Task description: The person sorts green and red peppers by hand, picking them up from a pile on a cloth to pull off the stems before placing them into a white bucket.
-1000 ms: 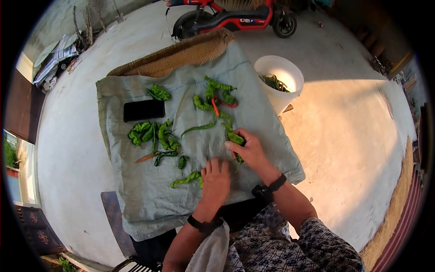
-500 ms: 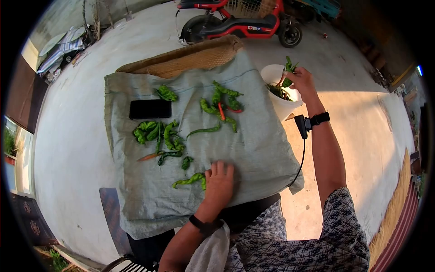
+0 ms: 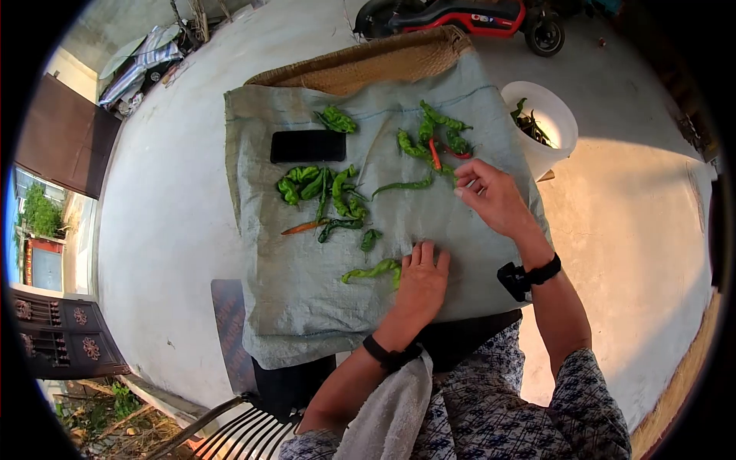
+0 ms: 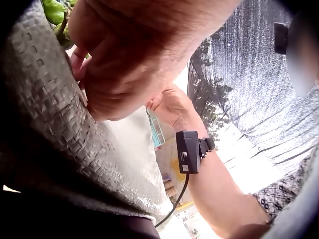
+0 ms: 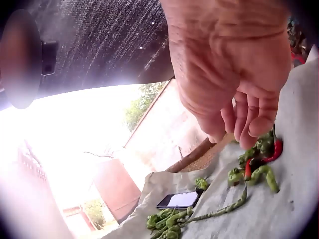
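A grey woven sheet [image 3: 299, 284] carries green peppers in groups. In the head view my right hand [image 3: 497, 201] hangs over the right-hand group, beside a red pepper [image 3: 435, 155], fingers loosely bent with nothing visible between them. The right wrist view shows that hand [image 5: 234, 74] above the red and green peppers [image 5: 269, 179]. My left hand [image 3: 423, 285] rests on the sheet, its fingertips beside a light green pepper [image 3: 371, 271]. A long thin pepper [image 3: 404, 185] lies mid-sheet. At the left are more green peppers [image 3: 341, 195] and an orange one [image 3: 303, 228].
A black phone [image 3: 308, 146] lies on the sheet. The rim of a woven basket [image 3: 368, 70] shows behind it. Right of the sheet stands a white bucket [image 3: 563, 115] with peppers inside. A red scooter [image 3: 475, 18] is at the back, and a metal chair [image 3: 253, 429] at the lower left.
My right hand carried peppers from the sheet to the bucket, let them go and came back over the sheet. My left hand stayed by the light green pepper. The head view shifted.
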A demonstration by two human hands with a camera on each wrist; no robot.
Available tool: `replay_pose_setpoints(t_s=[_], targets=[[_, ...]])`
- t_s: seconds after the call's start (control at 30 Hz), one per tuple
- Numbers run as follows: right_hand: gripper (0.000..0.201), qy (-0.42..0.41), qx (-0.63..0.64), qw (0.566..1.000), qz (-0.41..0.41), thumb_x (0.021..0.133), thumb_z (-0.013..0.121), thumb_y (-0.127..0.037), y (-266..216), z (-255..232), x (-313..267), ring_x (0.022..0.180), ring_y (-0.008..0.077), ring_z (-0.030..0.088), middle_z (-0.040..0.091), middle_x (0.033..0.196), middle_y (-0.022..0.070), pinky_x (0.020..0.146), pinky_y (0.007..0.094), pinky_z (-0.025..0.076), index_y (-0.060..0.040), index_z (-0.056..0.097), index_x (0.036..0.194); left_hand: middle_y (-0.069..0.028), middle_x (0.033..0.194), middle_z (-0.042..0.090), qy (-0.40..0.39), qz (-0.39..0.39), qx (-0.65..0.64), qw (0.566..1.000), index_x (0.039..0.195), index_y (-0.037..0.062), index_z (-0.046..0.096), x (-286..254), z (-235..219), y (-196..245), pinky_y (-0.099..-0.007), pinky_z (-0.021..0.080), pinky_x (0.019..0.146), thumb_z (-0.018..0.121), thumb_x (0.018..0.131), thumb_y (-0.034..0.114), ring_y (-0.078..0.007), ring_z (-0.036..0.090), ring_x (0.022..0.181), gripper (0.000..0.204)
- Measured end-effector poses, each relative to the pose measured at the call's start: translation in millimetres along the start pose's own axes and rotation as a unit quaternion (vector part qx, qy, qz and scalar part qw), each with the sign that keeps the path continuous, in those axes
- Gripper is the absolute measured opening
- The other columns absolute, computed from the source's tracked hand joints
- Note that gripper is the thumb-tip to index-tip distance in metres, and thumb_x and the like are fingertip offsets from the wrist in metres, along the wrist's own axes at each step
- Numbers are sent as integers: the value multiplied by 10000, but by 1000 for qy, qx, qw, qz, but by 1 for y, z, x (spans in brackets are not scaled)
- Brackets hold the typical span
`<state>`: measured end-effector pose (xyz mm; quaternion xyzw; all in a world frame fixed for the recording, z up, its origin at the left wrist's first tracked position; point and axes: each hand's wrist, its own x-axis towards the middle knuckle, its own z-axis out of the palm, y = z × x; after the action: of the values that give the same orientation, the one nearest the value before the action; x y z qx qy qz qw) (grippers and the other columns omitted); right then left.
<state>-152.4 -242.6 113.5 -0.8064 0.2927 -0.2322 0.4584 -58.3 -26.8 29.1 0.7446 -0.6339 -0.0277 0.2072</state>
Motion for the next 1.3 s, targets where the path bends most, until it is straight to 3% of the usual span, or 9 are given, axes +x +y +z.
replay_pose_setpoints(t_s=[0.17,0.27,0.43,0.53,0.63,0.73,0.87,1.17,1.3], targets=[[215,-70,32,997,-20,923,733,-46,26,70,-28,824,229,718,716,995,132,767,373,600,-6,649,1117,-194,1244,661,-2,-15,-202,979,1297,46,657,-7,-41,-8,-491,552,932,666,911,-9,-424,658,1127,389],[199,-52,4,998,-42,928,708,-22,35,86,-48,847,267,731,690,1016,125,756,392,600,-26,639,1115,-191,1183,686,102,-19,-176,979,1278,36,654,-14,-66,-25,-485,564,917,593,929,-75,-440,670,1077,371],[215,-8,-45,997,-67,916,698,2,37,95,-56,876,304,738,669,1030,111,749,417,598,-54,626,1111,-186,1186,688,106,-164,-110,975,1281,35,656,-28,-90,-71,-497,562,919,573,928,-105,-429,674,1094,389],[213,2,-49,996,-80,912,696,4,41,97,-55,878,305,739,672,1031,107,747,421,597,-61,626,1102,-158,1184,698,83,-158,-115,977,1265,47,660,-32,-94,-79,-498,561,909,616,912,-85,-414,676,1090,379],[201,7,-49,996,-78,909,697,1,41,97,-56,873,302,738,673,1021,105,746,423,595,-64,629,1087,-111,1163,703,53,-118,-41,991,1230,82,673,-33,-96,-74,-485,535,898,718,878,-20,-380,667,1089,368],[190,13,-51,995,-82,908,696,0,41,97,-55,866,300,736,675,1012,104,747,425,592,-63,630,1075,-77,1129,695,17,-132,14,991,1178,116,694,-34,-84,-66,-468,495,893,804,831,54,-347,649,1083,369],[175,23,-43,996,-78,899,700,-2,39,97,-56,840,292,733,671,980,103,735,416,583,-60,630,1049,-69,1105,679,43,-124,22,991,1129,136,713,-38,-69,-70,-458,460,897,832,815,86,-332,633,1086,340],[303,-130,89,987,16,925,843,-207,40,79,-57,799,146,678,741,940,45,739,327,563,-67,690,1146,-45,1112,664,117,-62,14,991,1134,131,732,-9,-76,-55,-462,456,932,813,818,60,-313,625,1088,333],[306,-124,137,983,-20,935,836,-180,36,80,-59,848,130,681,747,976,38,766,312,562,-58,691,1176,-50,1129,661,119,1,-15,993,1149,124,724,13,-57,-41,-465,457,972,808,825,49,-315,622,1108,342]])
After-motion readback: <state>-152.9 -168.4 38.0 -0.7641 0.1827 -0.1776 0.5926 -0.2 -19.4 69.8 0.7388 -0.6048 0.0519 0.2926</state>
